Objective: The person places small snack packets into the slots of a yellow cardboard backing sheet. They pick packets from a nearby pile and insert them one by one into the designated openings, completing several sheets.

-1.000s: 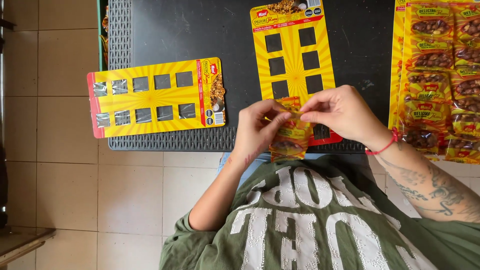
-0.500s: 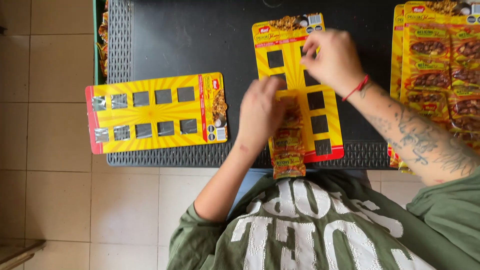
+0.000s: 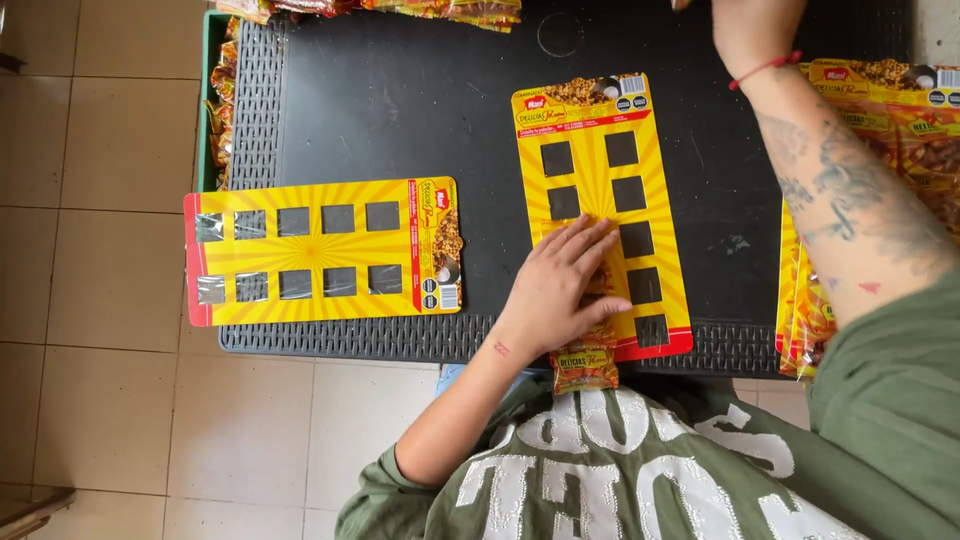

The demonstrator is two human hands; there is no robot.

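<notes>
My left hand [image 3: 562,288] lies flat, fingers spread, on a small snack packet [image 3: 585,365] pressed against the lower left of an upright yellow display card [image 3: 600,205] with square cut-outs. The packet's bottom end sticks out past the table's front edge. My right hand [image 3: 745,30] is stretched far forward to the top edge of the view; only its wrist with a red string bracelet and part of the palm show, and its fingers are out of sight.
A second yellow display card [image 3: 320,252] lies sideways at the left of the black table [image 3: 420,110]. Stacks of filled snack cards [image 3: 900,130] sit at the right. Loose snack packets [image 3: 380,8] lie along the far edge. Tiled floor lies to the left.
My right hand left the card and reached forward toward the far side of the table. My left hand flattened onto the packet on the card. The view shifted.
</notes>
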